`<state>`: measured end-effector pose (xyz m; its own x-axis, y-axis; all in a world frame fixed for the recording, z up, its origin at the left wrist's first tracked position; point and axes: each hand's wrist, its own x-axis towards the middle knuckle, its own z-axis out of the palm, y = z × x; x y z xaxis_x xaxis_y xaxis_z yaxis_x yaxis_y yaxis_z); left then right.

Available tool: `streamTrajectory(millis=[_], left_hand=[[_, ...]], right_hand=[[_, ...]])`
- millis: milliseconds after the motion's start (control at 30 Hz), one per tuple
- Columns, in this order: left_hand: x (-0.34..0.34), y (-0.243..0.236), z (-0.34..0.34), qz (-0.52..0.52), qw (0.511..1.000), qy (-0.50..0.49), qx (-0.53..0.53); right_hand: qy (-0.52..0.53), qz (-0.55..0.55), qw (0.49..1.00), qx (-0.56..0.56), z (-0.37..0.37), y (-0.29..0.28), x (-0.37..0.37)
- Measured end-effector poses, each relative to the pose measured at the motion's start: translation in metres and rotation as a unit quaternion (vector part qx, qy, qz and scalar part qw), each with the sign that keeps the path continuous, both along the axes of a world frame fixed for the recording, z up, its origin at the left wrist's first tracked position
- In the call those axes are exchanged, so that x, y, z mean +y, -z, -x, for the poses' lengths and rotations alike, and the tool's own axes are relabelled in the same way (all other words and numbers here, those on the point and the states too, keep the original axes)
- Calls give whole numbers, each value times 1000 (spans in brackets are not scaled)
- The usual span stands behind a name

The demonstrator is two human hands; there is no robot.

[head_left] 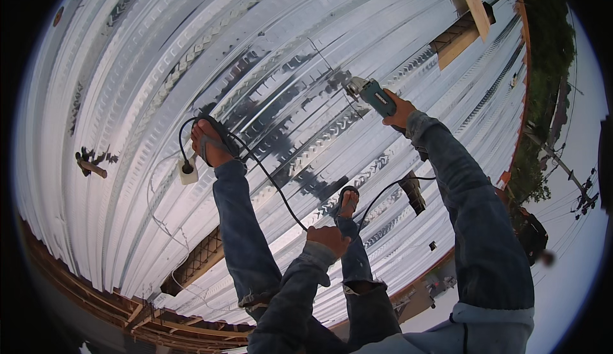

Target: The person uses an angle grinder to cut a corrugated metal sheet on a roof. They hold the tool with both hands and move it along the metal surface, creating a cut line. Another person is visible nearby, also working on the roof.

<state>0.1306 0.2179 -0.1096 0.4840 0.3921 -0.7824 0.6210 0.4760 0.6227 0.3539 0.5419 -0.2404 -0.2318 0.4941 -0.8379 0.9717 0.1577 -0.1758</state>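
Note:
My right hand (399, 109) is wrapped round the rear body of a teal angle grinder (378, 98), held out over the ribbed metal sheets. The grinder's metal head points up and left; its disc is hard to make out. Closer to my knees, my left hand (328, 239) is closed round a black power cord (276, 186). This cord loops past my sandalled foot (212, 142) to a white socket block (188, 171), where its plug sits. More cord curves on the right toward my right forearm.
Shiny corrugated sheets (128, 117) spread beneath me. Openings with timber beneath show at the upper right (456, 44) and lower left (203, 258). A hammer-like tool (91, 165) lies at left beside a dark patch. A thin white wire (167, 229) trails below the socket block. The roof's edge (525, 66) runs along the right.

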Motion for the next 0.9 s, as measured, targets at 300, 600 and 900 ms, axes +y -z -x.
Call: streamTrajectory(millis=[300, 600, 900], left_hand=[[-9, 6, -9, 9, 1000, 7, -1], [-14, 6, -10, -34, 999, -1, 11], [-7, 2, -5, -13, 1000, -12, 5]], right_hand=[[16, -5, 1000, -10, -28, 31, -18], [48, 11, 999, -8, -25, 33, -22], [55, 2, 998, 10, -18, 33, -20]])
